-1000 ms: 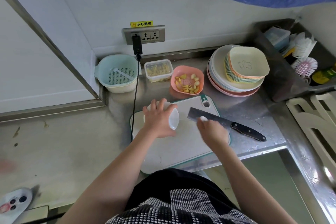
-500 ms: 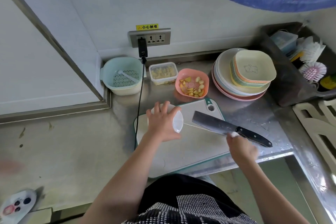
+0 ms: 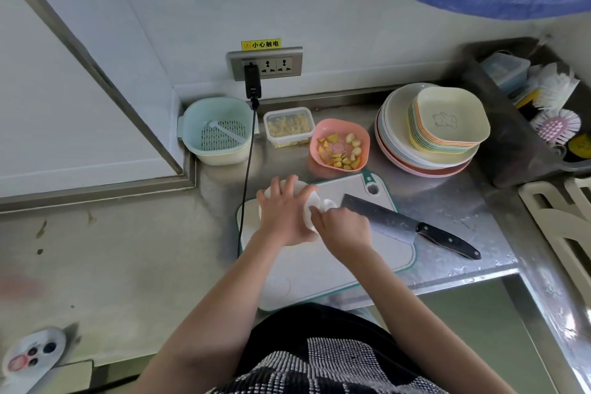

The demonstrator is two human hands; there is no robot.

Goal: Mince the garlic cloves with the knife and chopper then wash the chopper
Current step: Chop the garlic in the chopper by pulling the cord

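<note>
A small white pull-cord chopper [image 3: 311,202] lies on the white cutting board [image 3: 319,269]. My left hand [image 3: 283,217] grips its body from above and hides most of it. Right beside it, my right hand [image 3: 343,229] pinches the chopper's white pull handle [image 3: 329,204] close against the chopper. The knife [image 3: 380,217], with a broad dark blade and black handle, lies across the board's right side, its handle over the steel counter. A pink bowl [image 3: 363,145] behind the board holds garlic cloves and yellow pieces.
A black cable [image 3: 248,169] runs from the wall socket past the board's left edge. At the back stand a blue strainer basket [image 3: 217,131], a clear box [image 3: 288,126] and stacked plates [image 3: 428,157]. A bin with brushes [image 3: 556,128] is at far right.
My right hand pulled the handle out to the right near the knife handle, then came back to the chopper. My left hand stayed on the chopper.
</note>
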